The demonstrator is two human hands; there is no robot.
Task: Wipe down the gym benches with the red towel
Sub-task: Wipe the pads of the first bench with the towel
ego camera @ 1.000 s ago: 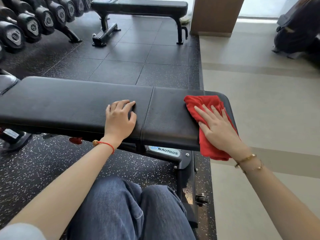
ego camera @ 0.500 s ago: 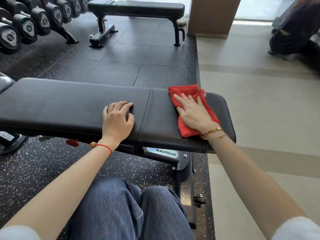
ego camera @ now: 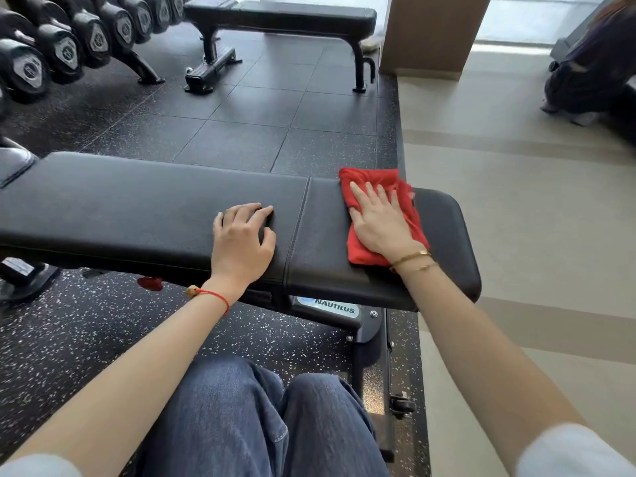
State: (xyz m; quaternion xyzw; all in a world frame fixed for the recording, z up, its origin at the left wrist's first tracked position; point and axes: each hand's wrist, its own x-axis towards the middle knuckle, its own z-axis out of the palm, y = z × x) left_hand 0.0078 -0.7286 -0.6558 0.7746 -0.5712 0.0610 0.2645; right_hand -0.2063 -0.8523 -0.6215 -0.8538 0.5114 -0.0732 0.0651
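Currently: red towel [ego camera: 380, 215] on the near bench [ego camera: 137, 204] seat pad, right of its seam, pressed flat under the right hand [ego camera: 380, 225] for wiping; left hand [ego camera: 241, 241], loosely curled, empty, braces left of seam.

Black speckled rubber floor tiles [ego camera: 241, 108] meet pale beige flooring [ego camera: 533, 208] just right of where the towel is pressed. Ahead-left stand racked dumbbells [ego camera: 65, 49]; ahead-right, a brown pillar [ego camera: 433, 32] beside bright windows.

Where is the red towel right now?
In the head view, the red towel lies on the near bench's short right pad, flat under the right hand.
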